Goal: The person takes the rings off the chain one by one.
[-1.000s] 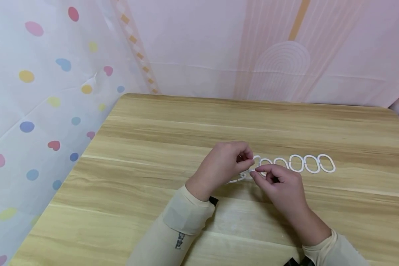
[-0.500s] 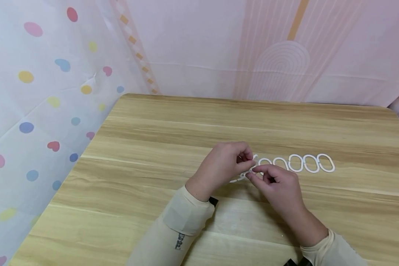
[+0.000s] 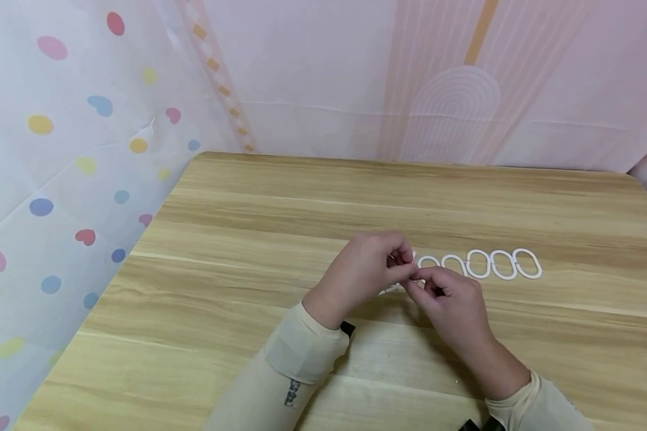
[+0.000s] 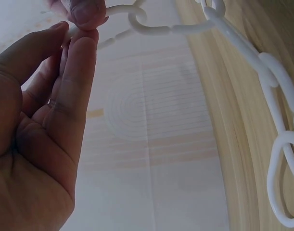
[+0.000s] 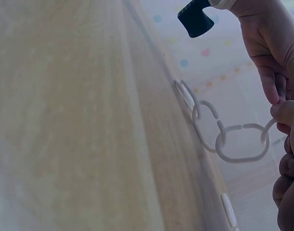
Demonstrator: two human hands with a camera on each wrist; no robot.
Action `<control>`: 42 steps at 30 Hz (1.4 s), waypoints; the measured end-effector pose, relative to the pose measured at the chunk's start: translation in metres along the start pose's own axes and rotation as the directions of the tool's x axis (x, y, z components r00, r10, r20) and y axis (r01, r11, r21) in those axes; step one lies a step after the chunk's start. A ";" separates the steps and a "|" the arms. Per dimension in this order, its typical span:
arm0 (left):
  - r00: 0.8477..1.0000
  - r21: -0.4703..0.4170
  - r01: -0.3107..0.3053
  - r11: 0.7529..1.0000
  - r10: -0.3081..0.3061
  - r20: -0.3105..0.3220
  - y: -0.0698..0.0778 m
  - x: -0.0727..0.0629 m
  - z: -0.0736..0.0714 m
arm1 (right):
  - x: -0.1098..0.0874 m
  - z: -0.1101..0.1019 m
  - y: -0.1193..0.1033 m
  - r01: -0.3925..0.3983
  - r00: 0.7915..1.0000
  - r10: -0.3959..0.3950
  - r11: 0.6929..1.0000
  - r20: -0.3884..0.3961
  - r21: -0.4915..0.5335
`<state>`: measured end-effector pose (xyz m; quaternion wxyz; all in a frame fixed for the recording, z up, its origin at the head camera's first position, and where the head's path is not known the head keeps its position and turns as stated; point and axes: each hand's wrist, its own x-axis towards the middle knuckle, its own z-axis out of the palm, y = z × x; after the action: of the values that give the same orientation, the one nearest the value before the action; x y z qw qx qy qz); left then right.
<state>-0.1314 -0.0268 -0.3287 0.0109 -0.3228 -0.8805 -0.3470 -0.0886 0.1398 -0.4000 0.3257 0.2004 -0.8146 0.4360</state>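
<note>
In the head view my left hand [image 3: 361, 263] and right hand [image 3: 453, 302] meet fingertip to fingertip above the table. Between left thumb and finger I pinch a white oval link, mostly hidden; a bit of white shows at the thumb tip in the left wrist view. My right thumb and finger grip another white link [image 4: 120, 9]. From there a chain of split white links [image 5: 240, 160] sags down to the tabletop, as the right wrist view shows. Whether the two pinched links are joined is hidden behind the fingertips.
Several white oval links [image 3: 540, 267] lie in a row on the wood-grain table [image 3: 280, 203], to the right of the hands. A patterned pink and white cloth [image 3: 323, 78] hangs behind the table. A black strap piece [image 5: 196, 19] sits at the left wrist.
My right hand has shifted slightly left and up, so its fingertips now touch those of the left hand. The left hand has barely moved. The row of links stays put.
</note>
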 end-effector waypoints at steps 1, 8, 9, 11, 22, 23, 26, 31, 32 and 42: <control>1.000 0.000 0.001 1.000 -0.001 -0.001 0.000 0.000 0.000 | 0.000 0.000 0.000 0.003 1.000 -0.003 1.000 0.000 -0.002; 1.000 0.014 0.025 1.000 -0.026 0.007 0.000 -0.001 -0.001 | -0.001 0.001 0.001 -0.001 1.000 0.001 1.000 -0.017 0.007; 1.000 0.018 0.028 0.999 -0.028 0.008 0.000 -0.001 -0.002 | -0.001 0.001 0.002 -0.002 1.000 0.002 1.000 -0.023 0.007; 0.999 0.025 0.035 0.999 -0.035 0.010 0.000 -0.001 -0.002 | -0.001 0.001 0.003 -0.006 0.999 0.006 1.000 -0.032 0.007; 0.997 0.004 0.079 0.997 -0.079 0.007 -0.002 -0.001 -0.005 | 0.000 -0.002 0.005 -0.046 0.997 0.045 0.999 -0.065 -0.016; 0.996 -0.002 0.084 0.996 -0.084 0.005 -0.003 -0.001 -0.006 | 0.000 -0.002 0.005 -0.052 0.997 0.051 0.999 -0.065 -0.015; 0.995 -0.014 0.100 0.995 -0.100 -0.002 -0.003 -0.001 -0.008 | 0.000 -0.003 0.005 -0.062 0.996 0.060 0.998 -0.070 -0.017; 0.994 -0.022 0.103 0.994 -0.104 -0.037 -0.006 -0.002 -0.010 | 0.000 -0.004 0.005 -0.066 0.995 0.065 0.998 -0.081 -0.012; 0.994 -0.022 0.100 0.995 -0.100 -0.042 -0.006 -0.002 -0.010 | 0.000 -0.004 0.005 -0.069 0.994 0.068 0.998 -0.081 -0.011; 0.996 -0.011 0.064 0.998 -0.065 -0.061 -0.007 -0.001 -0.009 | 0.002 -0.007 0.003 -0.118 0.990 0.117 0.993 -0.079 -0.012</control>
<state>-0.1364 -0.0371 -0.3266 0.0252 -0.2836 -0.8881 -0.3609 -0.0891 0.1466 -0.3974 0.3326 0.1321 -0.8153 0.4552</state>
